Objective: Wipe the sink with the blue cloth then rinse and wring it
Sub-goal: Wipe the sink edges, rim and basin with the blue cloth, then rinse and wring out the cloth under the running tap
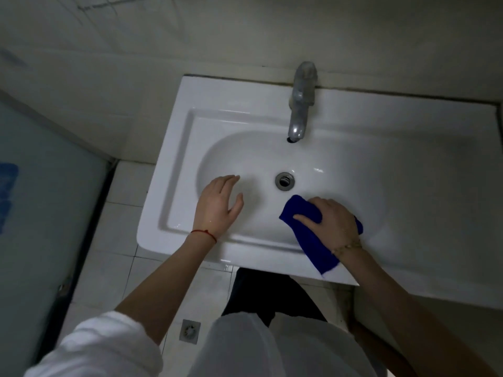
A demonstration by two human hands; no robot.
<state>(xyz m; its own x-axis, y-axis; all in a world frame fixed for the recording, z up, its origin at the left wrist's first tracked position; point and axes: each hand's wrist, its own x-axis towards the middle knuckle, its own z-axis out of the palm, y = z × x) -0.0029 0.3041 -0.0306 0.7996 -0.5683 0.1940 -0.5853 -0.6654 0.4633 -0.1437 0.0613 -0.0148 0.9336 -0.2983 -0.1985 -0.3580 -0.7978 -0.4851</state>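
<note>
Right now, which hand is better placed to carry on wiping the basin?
Right. The right hand already presses the blue cloth against the near wall of the sink, just beside the drain. The left hand is open over the basin's left side, holding nothing.

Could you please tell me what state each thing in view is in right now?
Blue cloth: crumpled, pressed on the basin's near wall.
Right hand: flat on the cloth.
Left hand: open, holding nothing.
Faucet: no water running.
Drain: unplugged.
Sink: holds no standing water.
</note>
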